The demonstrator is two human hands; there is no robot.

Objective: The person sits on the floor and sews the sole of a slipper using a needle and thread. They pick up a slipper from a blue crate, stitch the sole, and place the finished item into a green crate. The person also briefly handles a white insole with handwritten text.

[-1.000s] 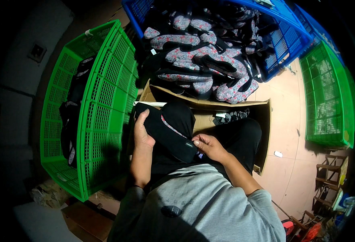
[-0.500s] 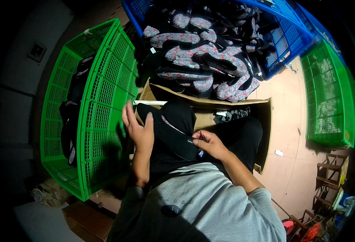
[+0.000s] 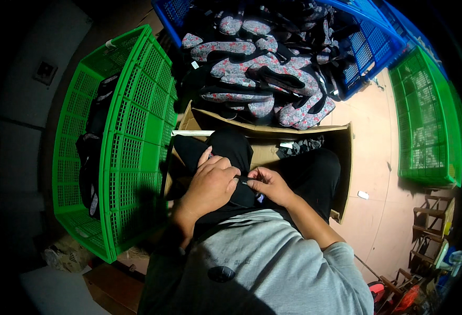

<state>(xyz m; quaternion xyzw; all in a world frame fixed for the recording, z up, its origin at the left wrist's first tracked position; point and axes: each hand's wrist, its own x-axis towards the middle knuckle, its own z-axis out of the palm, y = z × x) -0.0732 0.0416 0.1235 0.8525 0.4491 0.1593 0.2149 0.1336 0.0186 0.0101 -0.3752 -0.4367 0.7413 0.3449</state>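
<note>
Across my lap lies a black cloth slipper [image 3: 243, 195], its sole side or upper hard to tell against my black trousers. My right hand [image 3: 274, 187] pinches its near end, thumb on top beside a small dark tag, and a bit of purple shows below the fingers. Over the slipper's middle, my left hand [image 3: 212, 181] is closed, back of the hand up, thumb and finger gripping the edge close to the right fingertips. The left hand covers much of the slipper.
A cardboard box [image 3: 350, 173] stands around my knees. Beyond it, a blue crate [image 3: 375, 52] is heaped with floral and black slippers [image 3: 241, 65]. To the left is a green crate [image 3: 136, 157] with dark items inside. More green crates [image 3: 425, 121] and a wooden rack [image 3: 430, 220] stand right.
My left hand has come down from beside the slipper's far end, fingers spread, to grip the slipper's edge near my right hand. The right hand keeps its pinch.
</note>
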